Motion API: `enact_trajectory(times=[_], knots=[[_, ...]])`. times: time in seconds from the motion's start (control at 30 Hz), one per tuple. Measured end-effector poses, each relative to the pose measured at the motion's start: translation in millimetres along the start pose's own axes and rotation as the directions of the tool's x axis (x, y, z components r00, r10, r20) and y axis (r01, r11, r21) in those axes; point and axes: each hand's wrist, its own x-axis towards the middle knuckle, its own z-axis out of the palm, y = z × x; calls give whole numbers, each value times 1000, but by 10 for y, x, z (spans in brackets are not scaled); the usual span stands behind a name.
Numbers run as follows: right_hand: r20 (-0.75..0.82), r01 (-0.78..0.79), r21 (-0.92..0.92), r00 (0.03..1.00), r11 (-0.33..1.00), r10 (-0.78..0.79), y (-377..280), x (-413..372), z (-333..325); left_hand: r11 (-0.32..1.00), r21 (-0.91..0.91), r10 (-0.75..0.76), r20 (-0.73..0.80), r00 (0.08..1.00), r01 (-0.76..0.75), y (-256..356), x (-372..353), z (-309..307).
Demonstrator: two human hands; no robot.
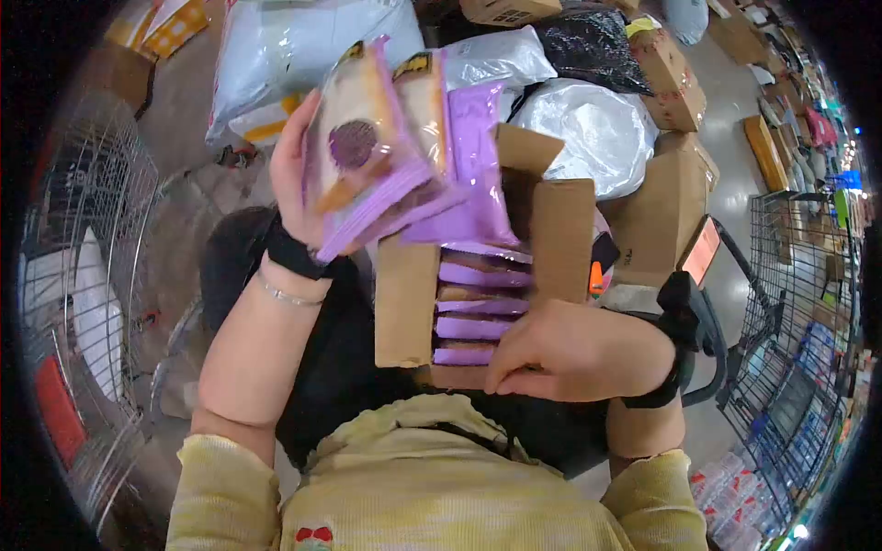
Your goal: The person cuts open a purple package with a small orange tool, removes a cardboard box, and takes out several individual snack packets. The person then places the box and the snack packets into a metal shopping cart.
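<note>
My left hand (292, 174) is wrapped round several purple-and-clear packets (367, 147), raised above the back left of an open cardboard box (404, 312). A round dark purple patch shows on the front packet. Inside the box, more purple packets (473, 326) stand in a row. My right hand (551, 354) is over the box's front right corner, its fingers curled and pressed together. What those fingers hold, if anything, is hidden.
Silver and white parcels (588, 138), a black parcel (588, 50) and cartons (666, 78) lie beyond the box. Wire carts stand at the left (92, 275) and right (790, 349). A phone (703, 250) is near my right wrist.
</note>
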Motion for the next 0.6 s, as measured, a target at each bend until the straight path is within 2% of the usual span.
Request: enact_trajectory(times=[0.03,0.07,0.1,0.13,0.17,0.23,0.47,0.53,0.6], knots=[[-32,8,22,999,1000,-8,2,14,5,1000,-1,-2,-13,1000,2,63,5,34],[-19,8,23,1000,1000,-8,-5,37,7,902,-384,-154,137,979,196,135,25,59],[-104,-55,-38,993,998,51,-19,56,12,630,-670,-222,329,918,393,183,45,75],[-192,-123,-95,976,988,103,-28,74,21,616,-681,-267,293,918,396,197,71,76],[-184,-121,-97,978,988,102,-29,89,36,616,-685,-266,285,921,389,195,83,59],[-105,-249,-220,967,943,231,-15,104,81,584,-697,-254,330,909,416,191,109,32],[-127,-230,-294,972,928,200,71,87,160,538,-714,-189,416,889,449,164,128,-23],[-235,-170,-324,967,931,94,97,105,161,550,-715,-190,396,899,431,162,120,-22],[-271,-147,-341,961,928,53,104,86,163,563,-716,-189,375,908,413,171,118,-12]])
